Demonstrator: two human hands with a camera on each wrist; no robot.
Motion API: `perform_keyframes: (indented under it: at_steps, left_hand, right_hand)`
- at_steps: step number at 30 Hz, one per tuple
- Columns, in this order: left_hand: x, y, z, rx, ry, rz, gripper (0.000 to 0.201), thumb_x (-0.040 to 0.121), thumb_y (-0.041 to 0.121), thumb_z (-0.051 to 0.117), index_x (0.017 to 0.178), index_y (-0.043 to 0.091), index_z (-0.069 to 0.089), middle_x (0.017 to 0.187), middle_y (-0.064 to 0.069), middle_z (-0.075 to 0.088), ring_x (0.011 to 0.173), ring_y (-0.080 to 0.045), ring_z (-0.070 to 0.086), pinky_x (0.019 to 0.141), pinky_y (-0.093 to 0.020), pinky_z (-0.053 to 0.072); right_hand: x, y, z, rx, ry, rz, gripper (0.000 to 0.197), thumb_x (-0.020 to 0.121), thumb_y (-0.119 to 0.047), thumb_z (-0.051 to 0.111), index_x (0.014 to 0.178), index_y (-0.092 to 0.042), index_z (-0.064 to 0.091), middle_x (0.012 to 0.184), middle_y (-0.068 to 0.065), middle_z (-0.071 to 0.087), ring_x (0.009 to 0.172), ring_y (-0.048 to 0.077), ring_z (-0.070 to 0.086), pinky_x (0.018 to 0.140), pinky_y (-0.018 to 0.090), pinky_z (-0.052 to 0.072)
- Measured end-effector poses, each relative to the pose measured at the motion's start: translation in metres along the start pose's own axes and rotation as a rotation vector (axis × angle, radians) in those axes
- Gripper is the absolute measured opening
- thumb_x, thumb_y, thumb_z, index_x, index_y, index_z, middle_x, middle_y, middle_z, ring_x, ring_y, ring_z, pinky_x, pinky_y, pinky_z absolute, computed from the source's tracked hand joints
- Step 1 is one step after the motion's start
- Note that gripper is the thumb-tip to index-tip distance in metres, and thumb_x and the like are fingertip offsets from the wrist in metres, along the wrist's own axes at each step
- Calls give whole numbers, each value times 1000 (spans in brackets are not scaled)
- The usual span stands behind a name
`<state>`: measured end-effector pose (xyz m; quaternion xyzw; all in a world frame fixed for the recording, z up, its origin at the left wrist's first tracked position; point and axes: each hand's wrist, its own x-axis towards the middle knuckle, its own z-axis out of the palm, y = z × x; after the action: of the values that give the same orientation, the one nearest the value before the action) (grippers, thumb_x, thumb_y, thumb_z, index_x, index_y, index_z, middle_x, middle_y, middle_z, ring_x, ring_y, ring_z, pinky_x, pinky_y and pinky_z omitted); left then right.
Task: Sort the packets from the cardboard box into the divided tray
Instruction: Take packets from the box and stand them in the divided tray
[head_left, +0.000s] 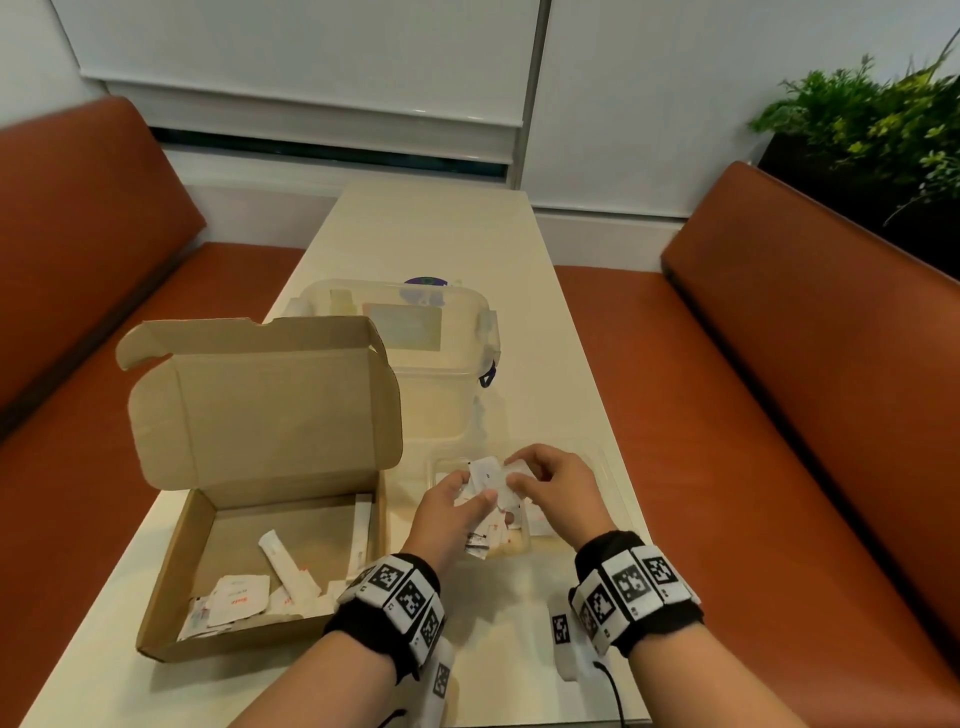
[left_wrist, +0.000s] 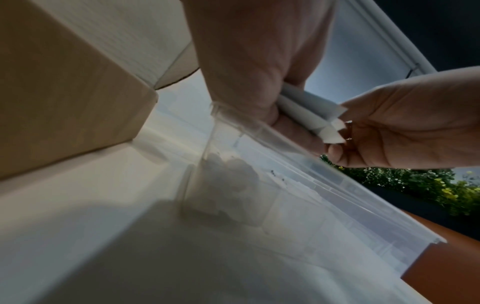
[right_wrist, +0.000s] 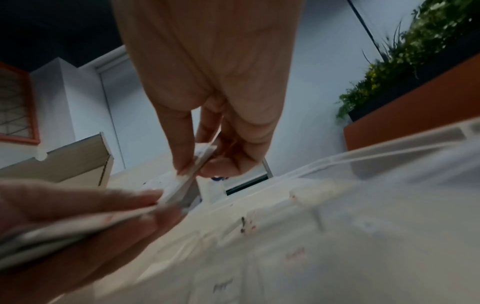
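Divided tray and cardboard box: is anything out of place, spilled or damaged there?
Nothing looks spilled or damaged. Small white paper packets lie loosely heaped in the open brown cardboard box; both hands hold a few more above the clear plastic divided tray.
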<state>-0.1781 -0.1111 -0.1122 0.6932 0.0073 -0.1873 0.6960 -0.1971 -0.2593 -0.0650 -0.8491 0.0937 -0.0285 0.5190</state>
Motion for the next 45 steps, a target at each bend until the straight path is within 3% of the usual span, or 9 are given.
perform_keyframes:
  at_steps: [2, 5, 7, 14, 19, 24, 33, 40, 45]
  left_hand:
    - [1, -1, 0, -26, 0, -16, 18, 91, 17, 63, 109, 17, 61, 98, -3, 72, 88, -20, 71, 75, -32, 57]
    - [3, -1, 1, -91, 19, -37, 24, 91, 15, 62, 115, 11, 60, 107, -15, 70, 97, -35, 68, 89, -55, 51]
    - [4, -3, 2, -96, 33, -38, 26, 91, 16, 62, 117, 11, 60, 108, -15, 70, 97, -36, 67, 90, -58, 50]
    - [3, -1, 3, -97, -21, -18, 21, 95, 19, 57, 115, 15, 62, 104, -13, 72, 97, -36, 67, 91, -54, 50]
    - [3, 2, 0, -245, -36, -64, 20, 98, 16, 49, 112, 5, 59, 92, -24, 71, 76, -28, 71, 65, -32, 56]
    - [-1, 4, 3, -292, -40, -51, 17, 96, 11, 52, 110, 7, 61, 95, -22, 72, 78, -29, 70, 79, -41, 56]
    - [-3, 5, 3, -344, -39, -57, 17, 96, 13, 52, 110, 5, 60, 96, -22, 72, 80, -30, 71, 67, -35, 58]
    - [-5, 9, 3, -393, -59, -60, 16, 99, 13, 48, 109, 10, 59, 93, -19, 73, 75, -27, 72, 63, -32, 59]
    - [-4, 7, 4, -373, -32, -47, 17, 99, 13, 47, 109, 7, 59, 92, -20, 73, 76, -28, 71, 67, -35, 58]
  right_hand:
    - [3, 1, -7, -19, 2, 2, 10, 79, -9, 70, 81, -18, 67, 66, -3, 60, 63, 9, 54, 60, 20, 47]
    - [4, 8, -21, 20, 77, 54, 13, 77, -10, 74, 74, -16, 63, 68, 5, 63, 58, 9, 56, 56, 15, 45]
    - [4, 11, -29, 103, 91, 102, 13, 76, -10, 76, 72, -12, 64, 65, 3, 65, 56, 9, 56, 55, 18, 46]
    - [0, 7, -9, 248, 110, 119, 18, 75, -2, 75, 63, -9, 64, 67, 7, 65, 63, 21, 63, 63, 34, 58]
    - [5, 8, 2, 207, 158, 97, 17, 74, -7, 78, 63, -10, 64, 62, 3, 63, 59, 13, 62, 51, 20, 53]
    - [8, 5, 5, 110, 191, 55, 18, 74, -13, 78, 65, -12, 63, 62, 1, 68, 61, 14, 65, 53, 23, 55]
    - [8, 5, 4, 60, 104, 51, 11, 81, -15, 72, 70, -14, 70, 62, -2, 66, 53, 1, 54, 51, 14, 46]
    - [10, 5, -5, 109, 83, 86, 13, 90, -12, 62, 79, -8, 67, 66, 5, 68, 55, 8, 59, 51, 15, 47]
    - [11, 13, -17, 33, 204, 66, 14, 88, -13, 65, 75, -10, 67, 62, 1, 63, 50, 6, 53, 48, 12, 45]
